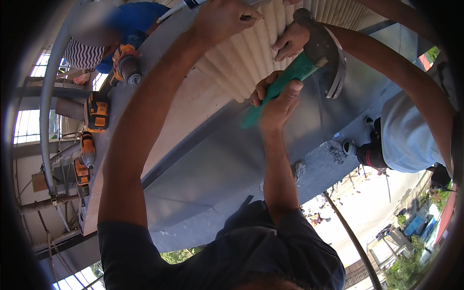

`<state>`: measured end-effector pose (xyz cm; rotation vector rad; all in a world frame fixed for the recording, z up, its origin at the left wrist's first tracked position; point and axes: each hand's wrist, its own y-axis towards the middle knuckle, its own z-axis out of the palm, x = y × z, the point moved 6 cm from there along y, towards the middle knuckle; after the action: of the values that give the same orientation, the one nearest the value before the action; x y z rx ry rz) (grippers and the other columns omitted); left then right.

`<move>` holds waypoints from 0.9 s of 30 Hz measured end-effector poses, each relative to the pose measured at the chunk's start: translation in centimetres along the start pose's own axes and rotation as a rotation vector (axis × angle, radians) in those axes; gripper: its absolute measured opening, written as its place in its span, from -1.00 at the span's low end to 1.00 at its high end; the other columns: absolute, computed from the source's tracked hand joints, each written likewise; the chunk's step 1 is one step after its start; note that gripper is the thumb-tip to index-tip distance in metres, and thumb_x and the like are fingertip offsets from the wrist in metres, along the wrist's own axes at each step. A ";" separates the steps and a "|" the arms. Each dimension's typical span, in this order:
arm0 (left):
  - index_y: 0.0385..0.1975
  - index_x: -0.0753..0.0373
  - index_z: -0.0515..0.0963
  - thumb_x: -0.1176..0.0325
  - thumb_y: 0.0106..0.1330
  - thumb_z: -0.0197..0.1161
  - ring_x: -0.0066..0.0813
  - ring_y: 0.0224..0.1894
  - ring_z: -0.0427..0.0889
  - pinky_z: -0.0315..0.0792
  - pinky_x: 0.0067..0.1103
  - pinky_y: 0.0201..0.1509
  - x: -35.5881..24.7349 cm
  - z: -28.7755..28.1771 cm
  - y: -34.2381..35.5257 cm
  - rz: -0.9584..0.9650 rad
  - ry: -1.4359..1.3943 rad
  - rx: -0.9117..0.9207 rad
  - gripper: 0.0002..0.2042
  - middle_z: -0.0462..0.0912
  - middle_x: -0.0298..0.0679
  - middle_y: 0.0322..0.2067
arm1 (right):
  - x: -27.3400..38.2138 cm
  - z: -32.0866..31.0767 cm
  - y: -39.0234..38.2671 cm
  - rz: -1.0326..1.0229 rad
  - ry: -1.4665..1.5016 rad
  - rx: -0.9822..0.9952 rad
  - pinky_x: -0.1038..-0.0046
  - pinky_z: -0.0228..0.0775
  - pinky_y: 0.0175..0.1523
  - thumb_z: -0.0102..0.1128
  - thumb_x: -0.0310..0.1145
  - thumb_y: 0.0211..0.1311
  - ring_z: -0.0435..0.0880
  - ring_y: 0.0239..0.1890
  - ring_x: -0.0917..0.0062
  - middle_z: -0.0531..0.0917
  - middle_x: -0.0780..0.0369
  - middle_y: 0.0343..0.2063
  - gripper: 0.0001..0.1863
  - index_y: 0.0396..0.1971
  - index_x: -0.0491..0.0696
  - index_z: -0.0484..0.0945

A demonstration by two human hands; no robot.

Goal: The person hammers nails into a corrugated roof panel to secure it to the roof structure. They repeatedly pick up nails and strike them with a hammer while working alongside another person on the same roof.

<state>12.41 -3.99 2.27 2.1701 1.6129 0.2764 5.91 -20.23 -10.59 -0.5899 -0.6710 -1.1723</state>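
Hammer (309,58) with a green handle sits in the right hand (278,99), fingers wrapped tight around the grip, its dark claw head raised over the grey metal sheet (227,159). Farther off, the left hand (224,19) is curled against the ribbed cream roofing (246,63), fingertips pinched together; what they pinch cannot be told. Another person's hand (290,41) presses on the roofing just beside the hammer head. Orange power drills (96,112) lie along the ledge at far left.
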 end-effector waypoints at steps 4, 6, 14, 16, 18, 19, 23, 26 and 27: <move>-0.27 0.15 0.78 0.37 0.17 0.39 -0.17 -0.27 0.76 0.63 -0.36 -0.15 0.1 0.0 0.1 0.009 0.012 0.009 -0.85 0.78 -0.15 -0.29 | -1.1 0.1 0.3 0.135 -0.107 0.042 0.47 0.18 -0.56 -0.29 0.48 0.41 0.32 -0.71 0.60 0.38 0.29 -0.68 -0.22 -0.33 -0.07 0.39; -0.27 0.16 0.77 0.37 0.16 0.40 -0.17 -0.27 0.76 0.63 -0.36 -0.14 0.3 -0.1 0.1 -0.033 -0.023 -0.010 -0.84 0.78 -0.16 -0.30 | -0.5 -0.7 0.1 0.111 -0.019 -0.011 0.51 0.17 -0.54 -0.26 0.31 0.54 0.34 -0.66 0.63 0.41 0.31 -0.63 -0.34 -0.31 -0.06 0.42; -0.17 0.21 0.76 0.36 0.26 0.37 -0.27 -0.28 0.77 0.58 -0.44 -0.18 1.1 -1.1 -0.2 -0.252 -0.190 -0.090 -0.81 0.78 -0.06 -0.29 | 0.3 0.2 -0.1 0.048 -0.165 0.084 0.46 0.19 -0.56 -0.29 0.55 0.36 0.33 -0.72 0.57 0.39 0.27 -0.70 -0.16 -0.35 -0.09 0.39; -0.15 0.23 0.75 0.34 0.28 0.35 -0.27 -0.31 0.76 0.57 -0.44 -0.20 1.1 -1.0 -0.3 -0.248 -0.141 -0.066 -0.80 0.77 -0.03 -0.30 | 0.3 -0.1 -0.1 0.041 -0.139 0.080 0.49 0.20 -0.54 -0.27 0.46 0.42 0.36 -0.68 0.60 0.41 0.28 -0.67 -0.22 -0.33 -0.09 0.41; -0.14 0.25 0.73 0.33 0.29 0.34 -0.25 -0.34 0.75 0.56 -0.41 -0.21 1.4 -0.9 -0.2 -0.268 -0.126 -0.033 -0.78 0.75 0.00 -0.31 | 0.5 -0.4 -0.2 -0.027 -0.042 0.065 0.54 0.20 -0.52 -0.26 0.28 0.55 0.40 -0.62 0.65 0.43 0.32 -0.63 -0.34 -0.31 -0.08 0.45; -0.13 0.25 0.73 0.32 0.29 0.34 -0.25 -0.36 0.75 0.56 -0.40 -0.22 1.4 -0.9 -0.2 -0.259 -0.116 -0.037 -0.77 0.74 0.02 -0.32 | 0.4 -0.2 -0.2 -0.057 -0.040 0.068 0.51 0.20 -0.53 -0.26 0.38 0.47 0.38 -0.65 0.63 0.42 0.31 -0.65 -0.27 -0.32 -0.09 0.44; -0.13 0.25 0.72 0.30 0.28 0.33 -0.18 -0.40 0.73 0.54 -0.36 -0.26 1.6 -0.7 -0.2 -0.325 -0.151 0.014 -0.76 0.71 0.06 -0.37 | 0.2 0.6 0.2 0.003 -0.131 0.057 0.47 0.19 -0.56 -0.26 0.59 0.31 0.33 -0.72 0.57 0.38 0.27 -0.69 -0.12 -0.32 -0.09 0.41; -0.15 0.24 0.72 0.29 0.27 0.32 -0.12 -0.42 0.71 0.53 -0.33 -0.30 1.2 -0.8 -0.2 -0.311 -0.107 0.002 -0.77 0.69 0.06 -0.40 | 0.4 0.4 0.3 0.169 -0.210 0.071 0.47 0.18 -0.56 -0.25 0.60 0.29 0.33 -0.72 0.56 0.38 0.26 -0.69 -0.11 -0.31 -0.09 0.42; -0.16 0.24 0.72 0.29 0.27 0.32 -0.11 -0.43 0.70 0.52 -0.33 -0.31 1.1 -1.0 0.0 -0.281 -0.074 -0.022 -0.77 0.68 0.07 -0.41 | 0.7 -0.1 0.3 0.203 -0.227 0.046 0.47 0.18 -0.56 -0.25 0.60 0.29 0.33 -0.71 0.56 0.38 0.26 -0.69 -0.11 -0.31 -0.09 0.41</move>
<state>12.31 -2.76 3.03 1.8833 1.8348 0.1268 6.36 -20.63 -10.18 -0.7418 -0.8088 -0.9060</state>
